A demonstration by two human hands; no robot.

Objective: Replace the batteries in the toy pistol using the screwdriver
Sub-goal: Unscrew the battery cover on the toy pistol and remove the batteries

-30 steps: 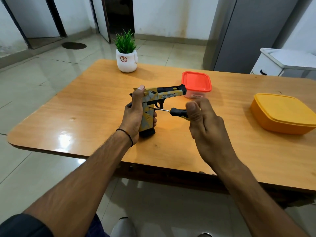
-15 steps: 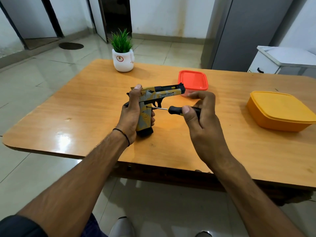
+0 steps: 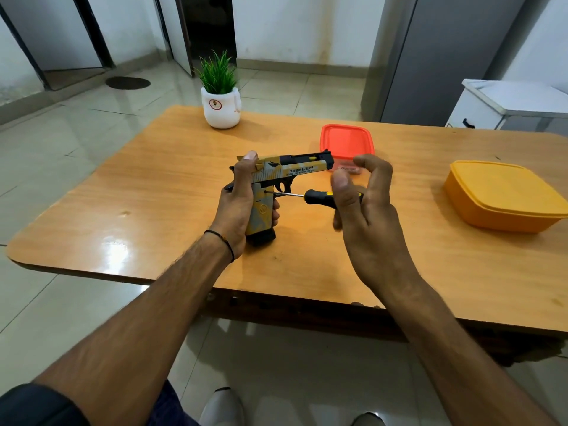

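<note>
A yellow, grey and black toy pistol [image 3: 295,169] stands upright on the wooden table [image 3: 153,210], its grip base on the surface and its barrel pointing right. My left hand [image 3: 238,204] is wrapped around its grip from the left. A screwdriver [image 3: 319,197] with a black and yellow handle lies level, its tip in a screw hole at the top of the grip. My right hand [image 3: 365,210] holds the handle between thumb and fingers, with the index finger raised.
A small box with an orange-red lid [image 3: 347,141] sits just behind the pistol's muzzle. A larger yellow lidded box [image 3: 504,195] stands at the right. A white pot with a green plant [image 3: 220,109] is at the table's far edge.
My right hand has shifted its fingers on the screwdriver handle, turning it. The pistol and my left hand stay where they were. The camera has moved slightly.
</note>
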